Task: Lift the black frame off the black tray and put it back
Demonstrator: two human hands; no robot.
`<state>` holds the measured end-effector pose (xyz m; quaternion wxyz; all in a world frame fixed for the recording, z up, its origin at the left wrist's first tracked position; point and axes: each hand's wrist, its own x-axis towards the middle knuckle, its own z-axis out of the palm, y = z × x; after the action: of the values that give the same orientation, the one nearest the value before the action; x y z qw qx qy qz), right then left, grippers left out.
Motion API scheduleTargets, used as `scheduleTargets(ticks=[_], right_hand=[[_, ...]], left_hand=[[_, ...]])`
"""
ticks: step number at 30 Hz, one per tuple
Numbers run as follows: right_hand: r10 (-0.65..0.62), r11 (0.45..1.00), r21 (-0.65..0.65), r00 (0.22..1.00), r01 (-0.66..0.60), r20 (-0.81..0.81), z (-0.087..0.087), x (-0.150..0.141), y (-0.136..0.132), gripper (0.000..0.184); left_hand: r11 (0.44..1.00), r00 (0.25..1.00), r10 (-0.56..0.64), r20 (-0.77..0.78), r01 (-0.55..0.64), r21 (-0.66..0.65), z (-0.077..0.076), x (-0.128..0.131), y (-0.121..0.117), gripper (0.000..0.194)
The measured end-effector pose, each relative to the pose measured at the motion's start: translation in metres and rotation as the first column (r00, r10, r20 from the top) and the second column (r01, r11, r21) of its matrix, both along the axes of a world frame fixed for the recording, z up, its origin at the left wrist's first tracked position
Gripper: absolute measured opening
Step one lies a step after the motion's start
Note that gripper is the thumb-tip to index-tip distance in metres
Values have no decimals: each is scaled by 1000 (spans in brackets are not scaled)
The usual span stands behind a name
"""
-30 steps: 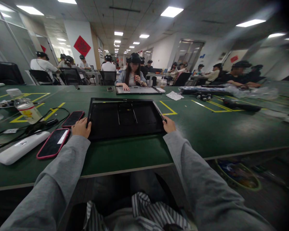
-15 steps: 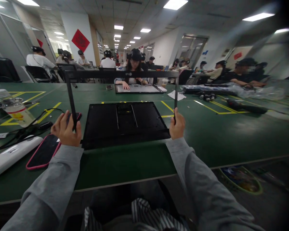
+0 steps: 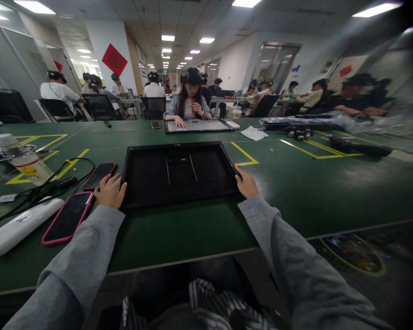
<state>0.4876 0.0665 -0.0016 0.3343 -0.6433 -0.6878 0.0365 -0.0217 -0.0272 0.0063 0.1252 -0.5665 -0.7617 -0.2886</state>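
Note:
A black rectangular panel (image 3: 179, 174) lies flat on the green table in front of me, with a thin black frame (image 3: 174, 145) lying around its rim. My left hand (image 3: 110, 190) grips the frame's left side near the front corner, fingers curled over the edge. On the opposite side my right hand (image 3: 246, 182) pinches the frame's right edge. Both arms are in grey sleeves.
Left of the panel lie two pink-cased phones (image 3: 69, 217) (image 3: 99, 175), a white oblong device (image 3: 19, 225), black cables (image 3: 55, 176) and a lying bottle (image 3: 24, 160). Yellow tape marks the table (image 3: 313, 183). A person sits opposite with another panel (image 3: 198, 125). More people work behind.
Half a second ago both hands held the thin frame tilted up above the panel. It now lies flat on the panel again, and both hands have come down with it.

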Motion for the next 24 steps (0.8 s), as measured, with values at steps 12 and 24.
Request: scheduleTargets(ticks=[12,24], right_hand=[[32,999,-9,999,-32,16,-5,5,1,55],[46,999,5,997,-45,-60,-6,6,0,55]], left_hand=[[991,996,31,83,-20,-132,0,2,-3,46],[977,939,-37,343,105,-183,-12,-13,9,63]])
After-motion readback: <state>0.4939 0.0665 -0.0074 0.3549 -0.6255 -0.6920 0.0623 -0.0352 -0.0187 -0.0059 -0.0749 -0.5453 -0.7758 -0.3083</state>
